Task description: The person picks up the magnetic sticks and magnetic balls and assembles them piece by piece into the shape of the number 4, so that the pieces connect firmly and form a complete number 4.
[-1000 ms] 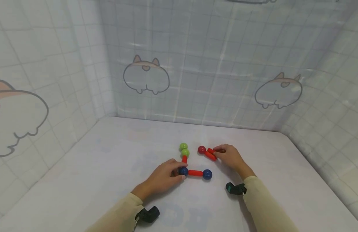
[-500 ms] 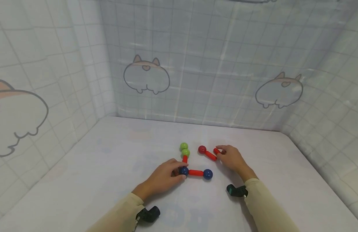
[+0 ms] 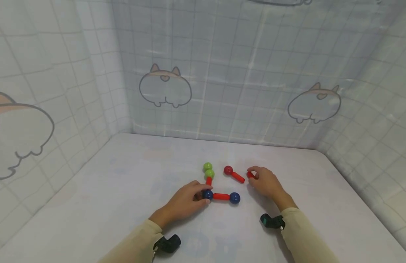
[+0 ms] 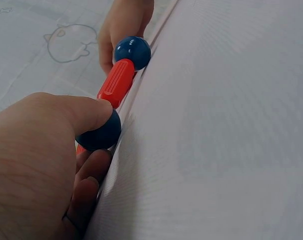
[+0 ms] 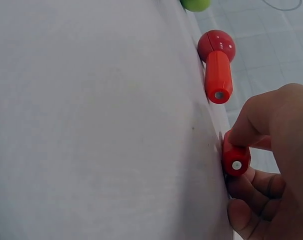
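Note:
My left hand (image 3: 185,201) grips a dark blue ball (image 4: 100,136) between thumb and fingers at the middle of the table. From that ball a red magnetic rod (image 3: 221,196) runs right to a second blue ball (image 3: 234,198). Another red rod (image 3: 208,181) leads away from the held ball to a green ball (image 3: 209,174), which touches a further green ball (image 3: 207,166). My right hand (image 3: 266,183) pinches a loose red magnetic rod (image 5: 235,157), its metal end showing in the right wrist view. Left of it lies a red ball (image 3: 228,170) joined to a red rod (image 3: 238,177).
A white-covered table (image 3: 140,164) carries the pieces. Tiled-print curtains with cartoon animals enclose it at the back (image 3: 222,109) and both sides. A black wrist camera (image 3: 272,221) sits under the right sleeve, another wrist camera (image 3: 168,243) under the left.
My right hand has moved right and slightly nearer, drawing the loose red rod away from the rod joined to the red ball. My left hand has stayed in place.

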`<state>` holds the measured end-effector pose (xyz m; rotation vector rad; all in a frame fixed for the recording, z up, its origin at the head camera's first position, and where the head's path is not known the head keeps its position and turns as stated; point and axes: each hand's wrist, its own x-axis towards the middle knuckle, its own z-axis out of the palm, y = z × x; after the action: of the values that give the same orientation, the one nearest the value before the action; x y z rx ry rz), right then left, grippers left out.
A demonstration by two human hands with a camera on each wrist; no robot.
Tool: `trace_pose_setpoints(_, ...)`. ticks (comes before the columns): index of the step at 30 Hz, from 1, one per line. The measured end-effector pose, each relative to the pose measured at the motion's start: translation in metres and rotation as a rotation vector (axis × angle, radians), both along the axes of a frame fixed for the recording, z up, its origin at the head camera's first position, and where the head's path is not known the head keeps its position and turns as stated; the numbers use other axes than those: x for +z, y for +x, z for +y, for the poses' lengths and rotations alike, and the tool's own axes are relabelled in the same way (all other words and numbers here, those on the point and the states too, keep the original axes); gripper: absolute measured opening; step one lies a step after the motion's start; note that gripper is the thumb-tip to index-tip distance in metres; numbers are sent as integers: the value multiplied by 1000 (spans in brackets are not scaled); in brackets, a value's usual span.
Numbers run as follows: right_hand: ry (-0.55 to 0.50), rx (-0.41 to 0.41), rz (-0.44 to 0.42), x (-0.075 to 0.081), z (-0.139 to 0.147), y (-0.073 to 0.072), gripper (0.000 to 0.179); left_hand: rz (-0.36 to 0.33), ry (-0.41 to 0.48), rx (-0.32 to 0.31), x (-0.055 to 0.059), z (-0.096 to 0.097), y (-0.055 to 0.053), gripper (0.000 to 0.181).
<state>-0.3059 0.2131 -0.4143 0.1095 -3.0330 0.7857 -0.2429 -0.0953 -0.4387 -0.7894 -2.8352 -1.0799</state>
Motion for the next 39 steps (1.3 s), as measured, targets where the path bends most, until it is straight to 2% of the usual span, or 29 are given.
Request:
trace_pose_setpoints(3, -39, -15, -1, -1, 2, 1, 42, -3, 0, 3, -1, 0, 0, 44)
trace_pose_setpoints(8, -162, -38, -7, -2, 7, 4, 41, -2, 4, 1, 0, 0, 1, 44)
trace_pose_setpoints(20, -426, -46, -43, 4, 5, 16, 39, -6, 9, 4, 1, 0, 0, 44)
trace_pose_setpoints(25, -480, -37, -53, 3, 0, 23, 39, -3, 3, 5, 0, 0, 1, 44)
trace_pose_setpoints(39, -613, -50, -87, 1, -11, 31, 39, -1, 7, -6, 0, 1, 0, 43)
